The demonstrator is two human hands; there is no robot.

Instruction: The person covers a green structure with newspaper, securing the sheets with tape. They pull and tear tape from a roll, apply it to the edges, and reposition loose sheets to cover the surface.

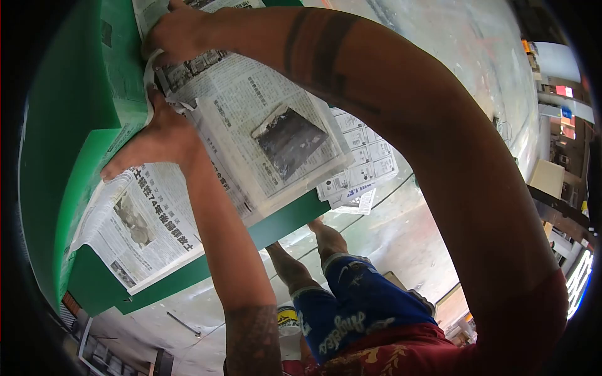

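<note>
Sheets of newspaper (238, 125) cover much of a green panel (282, 216), reaching up to its raised green side (69, 119). My left hand (153, 138) is spread over the newspaper along that side, thumb and fingers stretched apart, the thumb near the fold. Farther up, my right hand (179, 34) bends its fingers around a crumpled edge of the newspaper; its fingertips are partly hidden. A whitish strip of paper or tape runs between the two hands. The lower newspaper sheet (150, 219) curls up at its left end.
Printed sheets (360, 156) stick out beyond the panel's right edge. Below is a paint-stained floor (401, 244), with a bucket with a yellow label (288, 316) near my legs. Shelving and assorted items (561, 125) stand at the far right.
</note>
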